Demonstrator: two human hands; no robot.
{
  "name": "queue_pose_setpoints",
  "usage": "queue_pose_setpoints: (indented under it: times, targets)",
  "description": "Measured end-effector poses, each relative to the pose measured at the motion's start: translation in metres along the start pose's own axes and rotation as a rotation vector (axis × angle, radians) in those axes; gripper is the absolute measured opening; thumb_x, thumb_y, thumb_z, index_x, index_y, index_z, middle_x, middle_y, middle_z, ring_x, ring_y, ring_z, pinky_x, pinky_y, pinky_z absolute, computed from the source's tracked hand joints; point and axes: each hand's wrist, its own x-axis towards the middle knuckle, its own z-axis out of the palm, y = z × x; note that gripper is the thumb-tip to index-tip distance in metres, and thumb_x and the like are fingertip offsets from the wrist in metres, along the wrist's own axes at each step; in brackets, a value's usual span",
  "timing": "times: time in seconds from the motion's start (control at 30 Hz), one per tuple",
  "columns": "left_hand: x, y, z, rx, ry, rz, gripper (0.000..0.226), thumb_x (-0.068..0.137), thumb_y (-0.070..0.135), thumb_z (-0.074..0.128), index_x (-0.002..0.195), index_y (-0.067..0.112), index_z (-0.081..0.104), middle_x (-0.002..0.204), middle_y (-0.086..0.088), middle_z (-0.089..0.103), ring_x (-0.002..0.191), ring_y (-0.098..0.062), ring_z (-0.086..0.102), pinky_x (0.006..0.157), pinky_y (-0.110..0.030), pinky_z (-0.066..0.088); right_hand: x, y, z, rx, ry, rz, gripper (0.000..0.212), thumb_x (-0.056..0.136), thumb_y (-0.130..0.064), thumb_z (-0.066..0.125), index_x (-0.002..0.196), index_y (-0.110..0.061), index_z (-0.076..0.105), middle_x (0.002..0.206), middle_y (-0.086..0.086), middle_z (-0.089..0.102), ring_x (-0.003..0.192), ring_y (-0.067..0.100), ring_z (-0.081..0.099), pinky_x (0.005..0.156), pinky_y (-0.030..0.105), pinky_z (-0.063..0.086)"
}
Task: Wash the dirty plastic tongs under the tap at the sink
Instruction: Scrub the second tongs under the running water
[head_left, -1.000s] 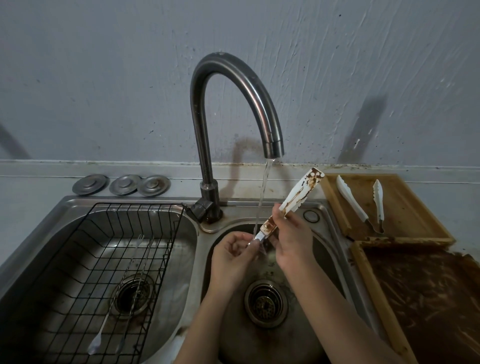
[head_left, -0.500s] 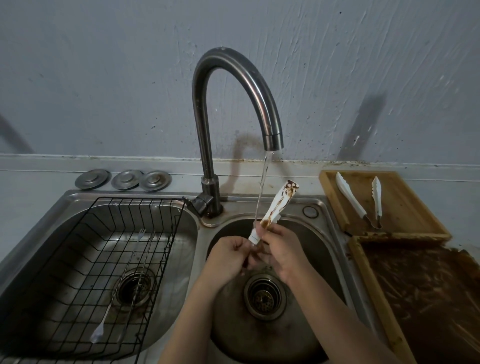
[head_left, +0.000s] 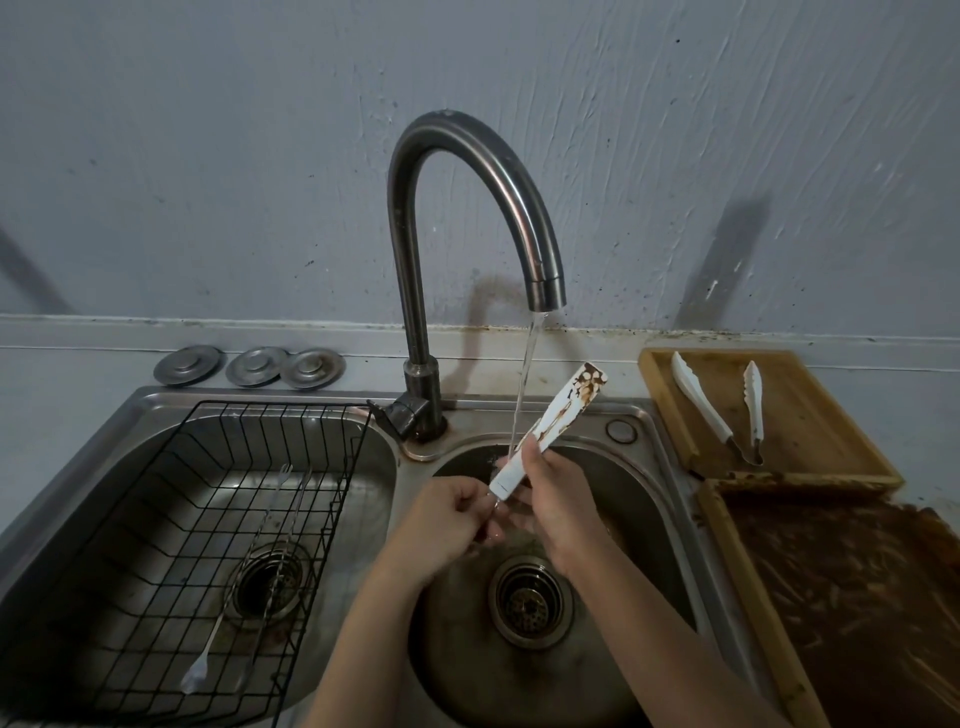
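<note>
White plastic tongs (head_left: 558, 415) smeared with brown sauce point up and to the right over the right sink basin (head_left: 644, 499). My right hand (head_left: 550, 499) grips them around the middle. My left hand (head_left: 452, 514) pinches their lower metal end, just under the white handle. Water runs from the curved steel tap (head_left: 467, 218) in a thin stream that lands on the tongs near my fingers. The upper tip still carries thick brown stains.
A black wire rack (head_left: 218, 519) fills the left basin and holds another pair of tongs (head_left: 260, 561). Three metal sink plugs (head_left: 249, 366) lie behind it. On the right, a wooden tray (head_left: 810, 431) holds white tongs (head_left: 722, 410); a sauce-smeared tray (head_left: 852, 597) sits nearer.
The tongs' upper end dipped towards the stream and has risen again. My hands slid along them and now sit lower under the water. The view shifted slightly.
</note>
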Motion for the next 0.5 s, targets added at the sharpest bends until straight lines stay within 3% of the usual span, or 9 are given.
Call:
queue_pose_setpoints:
  times: [0.13,0.2,0.27,0.37,0.43,0.5]
  targets:
    - [-0.001,-0.003,0.015,-0.271,-0.068,-0.046,0.028,0.096,0.006,0.046,0.077,0.009,0.065,0.065,-0.008,0.065,0.056,-0.007,0.063,0.053,-0.016,0.050,-0.002,0.001,-0.007,-0.199,-0.030,-0.121,0.009,0.084,-0.018,0.066,0.092,-0.014,0.064,0.086,0.007,0.065,0.067,0.016,0.062,0.052,0.025,0.049]
    - [-0.002,-0.007,0.025,-0.349,-0.112,-0.049,0.026,0.096,0.007,0.048,0.081,0.011,0.069,0.071,-0.005,0.070,0.068,-0.010,0.067,0.058,-0.019,0.053,0.001,-0.003,-0.012,-0.315,-0.024,-0.180,0.011,0.082,-0.016,0.068,0.092,-0.016,0.064,0.091,0.006,0.067,0.072,0.015,0.064,0.053,0.025,0.050]
    - [0.000,-0.011,0.030,-0.297,-0.021,-0.009,0.027,0.093,0.006,0.052,0.077,0.017,0.070,0.065,0.004,0.070,0.064,-0.007,0.064,0.057,-0.018,0.050,0.003,-0.012,-0.017,-0.483,-0.030,-0.260,0.008,0.087,-0.020,0.063,0.093,-0.016,0.061,0.090,0.000,0.065,0.074,0.009,0.061,0.058,0.020,0.048]
    - [0.012,-0.013,0.028,-0.210,0.236,0.058,0.020,0.089,0.007,0.059,0.076,0.020,0.067,0.062,0.008,0.067,0.063,-0.010,0.061,0.057,-0.020,0.046,0.006,-0.025,-0.027,-0.830,-0.010,-0.383,0.021,0.096,-0.031,0.044,0.089,-0.014,0.054,0.073,0.000,0.056,0.056,0.009,0.047,0.048,0.018,0.037]
    - [0.017,-0.011,0.025,-0.407,0.245,-0.007,0.013,0.090,0.006,0.058,0.085,0.015,0.067,0.071,0.004,0.068,0.066,-0.013,0.061,0.059,-0.022,0.048,0.007,-0.035,-0.032,-1.060,-0.012,-0.426,0.034,0.099,-0.037,0.034,0.086,-0.014,0.055,0.066,0.000,0.052,0.052,0.011,0.046,0.048,0.023,0.036]
    - [0.018,-0.011,0.027,-0.642,0.150,-0.104,0.015,0.092,0.007,0.055,0.102,0.008,0.065,0.087,-0.004,0.071,0.078,-0.015,0.065,0.064,-0.024,0.051,0.007,-0.041,-0.031,-1.247,-0.051,-0.439,0.041,0.099,-0.042,0.029,0.087,-0.016,0.059,0.065,0.000,0.054,0.055,0.015,0.052,0.052,0.029,0.042]
